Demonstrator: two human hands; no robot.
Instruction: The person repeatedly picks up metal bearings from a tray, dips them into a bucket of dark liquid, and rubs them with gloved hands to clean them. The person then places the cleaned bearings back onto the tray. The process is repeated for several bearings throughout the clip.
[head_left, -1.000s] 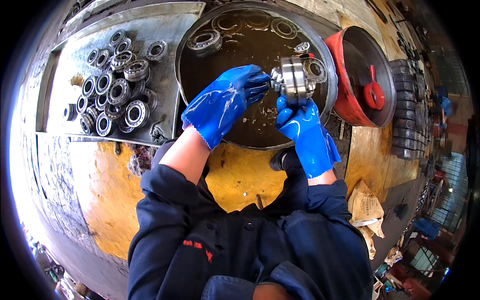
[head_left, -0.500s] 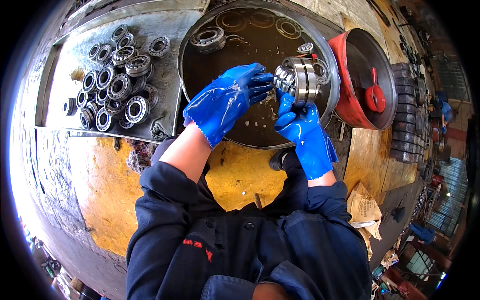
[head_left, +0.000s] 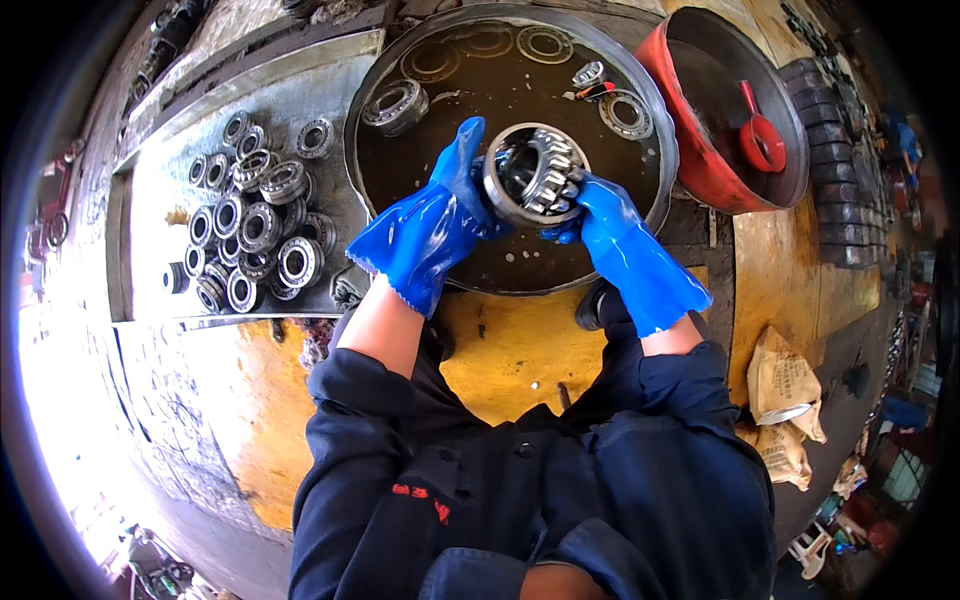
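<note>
Lying at far left, the bearings (head_left: pixel 260 228) crowd a metal tray (head_left: pixel 320 90) on my bench, its raised edges probably there to stop such round steel from rolling off. A crumpled grey rag (head_left: pixel 347 292) sits at the tray's near corner. Next comes the wide round basin (head_left: pixel 352 130) of brown, murky liquid (head_left: pixel 500 90), where one thick bearing (head_left: pixel 395 105) stands partly submerged. My left hand (head_left: pixel 442 210), in a wet, glossy blue glove, is at the left side of the held bearing (head_left: pixel 548 178), thumb pointing up; its other fingers go behind the ring, so I cannot tell how they close. This bearing is above the basin, likely so drips fall back in. Its smooth, polished outer ring surrounds a tilted set of shiny rollers, and my right hand (head_left: pixel 612 215) pinches the lower right edge between thumb and fingers, seemingly steadying that tilted part. Just beyond, a flat ring (head_left: pixel 626 115) lies in the basin. Farther right, a scuffed red tub (head_left: pixel 680 130) contains a red ladle (head_left: pixel 764 143), with tan sacks (head_left: pixel 785 380) nearer me and stacked dark blocks (head_left: pixel 845 180) outermost.
</note>
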